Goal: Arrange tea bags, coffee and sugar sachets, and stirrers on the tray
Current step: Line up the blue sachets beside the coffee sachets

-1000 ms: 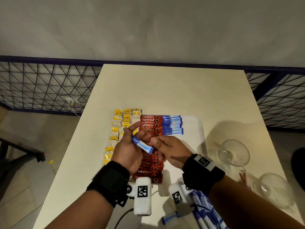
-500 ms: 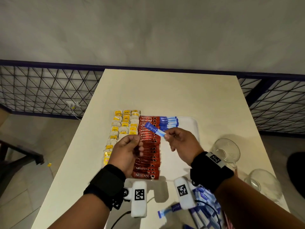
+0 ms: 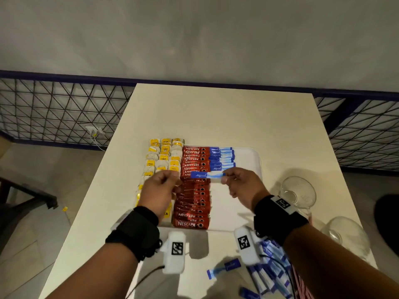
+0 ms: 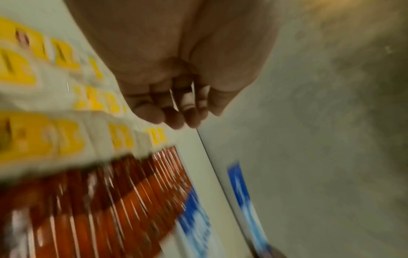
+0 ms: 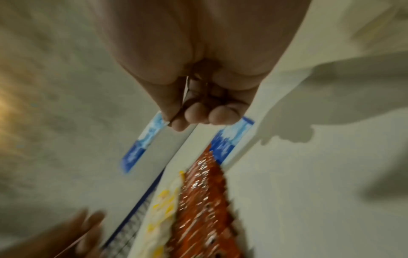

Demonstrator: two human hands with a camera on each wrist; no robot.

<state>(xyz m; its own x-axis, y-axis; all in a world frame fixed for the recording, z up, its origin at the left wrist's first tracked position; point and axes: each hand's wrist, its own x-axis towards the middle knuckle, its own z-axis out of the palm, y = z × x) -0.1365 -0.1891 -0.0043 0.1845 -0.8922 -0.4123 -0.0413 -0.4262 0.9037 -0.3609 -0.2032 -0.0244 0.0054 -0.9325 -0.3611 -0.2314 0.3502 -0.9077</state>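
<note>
A white tray (image 3: 245, 162) lies on the table. On it, tea bags (image 3: 164, 157) with yellow tags fill the left side. A column of red coffee sachets (image 3: 194, 199) runs down the middle, and several blue sugar sachets (image 3: 221, 158) lie at the far right. My right hand (image 3: 224, 179) pinches the right end of one blue sugar sachet (image 3: 205, 175), held level just above the coffee column, below the blue row. In the right wrist view, thumb and fingers of that hand (image 5: 176, 120) pinch the sachet (image 5: 141, 144). My left hand (image 3: 171, 180) hovers over the tea bags, fingers loosely curled and holding nothing (image 4: 174, 115).
A pile of loose blue sachets (image 3: 269, 275) and a single one (image 3: 224, 267) lie at the table's near edge. Two glass bowls (image 3: 299, 190) (image 3: 347, 236) stand right of the tray. Red-striped items (image 3: 302, 288) show at bottom right. A metal grid railing (image 3: 54, 113) flanks the table.
My left hand let go of the blue sachet and drew back over the tea bags. My right hand carried the sachet towards the blue row and turned it level.
</note>
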